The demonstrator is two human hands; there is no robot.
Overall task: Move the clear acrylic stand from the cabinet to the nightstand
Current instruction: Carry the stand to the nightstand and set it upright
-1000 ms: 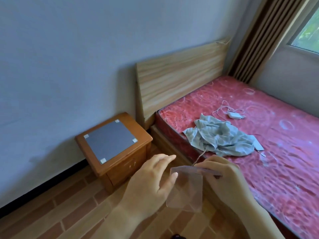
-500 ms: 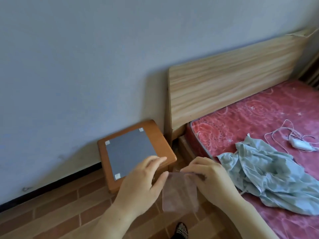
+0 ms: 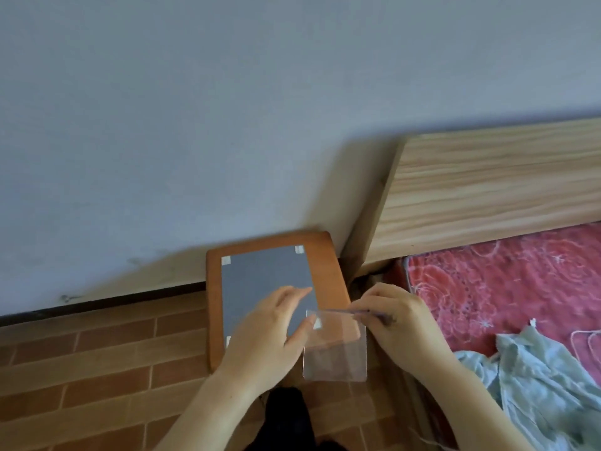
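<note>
The clear acrylic stand [image 3: 335, 349] hangs between both hands, over the near right corner of the wooden nightstand [image 3: 331, 265]. My left hand [image 3: 270, 333] pinches its upper left corner with thumb and fingers. My right hand [image 3: 396, 317] grips its top right edge. A grey sheet [image 3: 260, 281], taped at its corners, covers the nightstand top. The stand is held above the top, not resting on it. The cabinet is out of view.
A bed with a red patterned mattress [image 3: 487, 288] and a light wooden headboard [image 3: 487, 187] stands right of the nightstand. A pale green cloth [image 3: 536, 379] lies on the mattress. A grey wall [image 3: 227, 125] is behind, brick-pattern floor [image 3: 97, 369] to the left.
I have come closer to the nightstand and look more straight down on it. Both hands have carried the stand forward, from beside the bed to over the nightstand's near right corner.
</note>
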